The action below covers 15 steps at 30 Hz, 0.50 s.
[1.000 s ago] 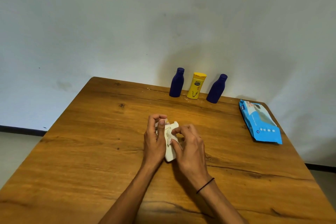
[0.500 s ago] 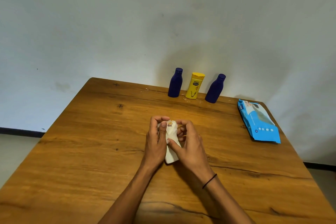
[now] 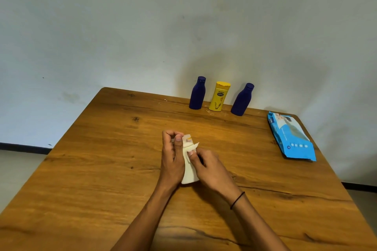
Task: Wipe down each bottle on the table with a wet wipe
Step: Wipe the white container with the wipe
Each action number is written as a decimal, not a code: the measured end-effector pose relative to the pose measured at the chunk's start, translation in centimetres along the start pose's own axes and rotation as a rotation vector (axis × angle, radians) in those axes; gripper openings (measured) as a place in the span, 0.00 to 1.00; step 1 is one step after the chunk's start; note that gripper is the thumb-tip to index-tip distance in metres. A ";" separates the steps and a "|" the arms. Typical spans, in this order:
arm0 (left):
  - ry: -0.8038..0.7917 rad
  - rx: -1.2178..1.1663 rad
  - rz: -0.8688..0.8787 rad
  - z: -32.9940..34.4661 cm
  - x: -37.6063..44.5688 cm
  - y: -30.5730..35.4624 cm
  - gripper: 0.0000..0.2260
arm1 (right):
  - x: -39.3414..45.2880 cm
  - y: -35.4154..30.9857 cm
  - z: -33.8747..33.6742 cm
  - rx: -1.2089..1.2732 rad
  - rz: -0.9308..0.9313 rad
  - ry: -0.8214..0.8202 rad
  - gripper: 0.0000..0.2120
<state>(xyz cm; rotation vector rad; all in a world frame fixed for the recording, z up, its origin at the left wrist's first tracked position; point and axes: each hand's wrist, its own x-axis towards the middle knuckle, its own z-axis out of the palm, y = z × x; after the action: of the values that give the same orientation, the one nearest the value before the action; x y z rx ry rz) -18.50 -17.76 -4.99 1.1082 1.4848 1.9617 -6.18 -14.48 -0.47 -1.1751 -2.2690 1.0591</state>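
Head view shows a white bottle (image 3: 189,171) lying between the two hands near the middle of the wooden table (image 3: 102,169), its neck pointing away from the person. The left hand (image 3: 173,161) grips the bottle along its left side, fingers curled over the top end and the thumb laid straight along the neck. The right hand (image 3: 212,171) has its fingers curled and pinches a wet wipe (image 3: 193,145) against the bottle's upper body; a white corner of the wipe sticks up just above the fingertips. Most of the bottle's sides are covered by the two hands, and its cap and label are hard to make out. At the far edge stand a left blue bottle (image 3: 197,93), a yellow bottle (image 3: 219,97) and a right blue bottle (image 3: 242,100), well apart from the hands. A blue wipes pack (image 3: 291,136) lies near the right edge.
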 end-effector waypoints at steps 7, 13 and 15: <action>-0.114 0.007 -0.007 0.4 -0.2 -0.1 0.14 | 0.7 -0.8 0.3 0.189 0.130 0.091 0.24; -0.124 -0.007 -0.016 0.5 -0.3 -0.4 0.16 | 0.7 -1.1 0.0 0.153 0.129 0.149 0.24; -0.074 -0.019 -0.015 0.5 -0.2 -0.3 0.16 | 0.4 -1.2 -0.1 0.103 0.056 0.133 0.22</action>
<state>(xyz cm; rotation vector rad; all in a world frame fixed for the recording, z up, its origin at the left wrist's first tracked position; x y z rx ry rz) -18.04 -17.51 -5.29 1.1452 1.4289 1.9002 -7.00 -14.58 0.50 -1.2348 -2.0675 1.0714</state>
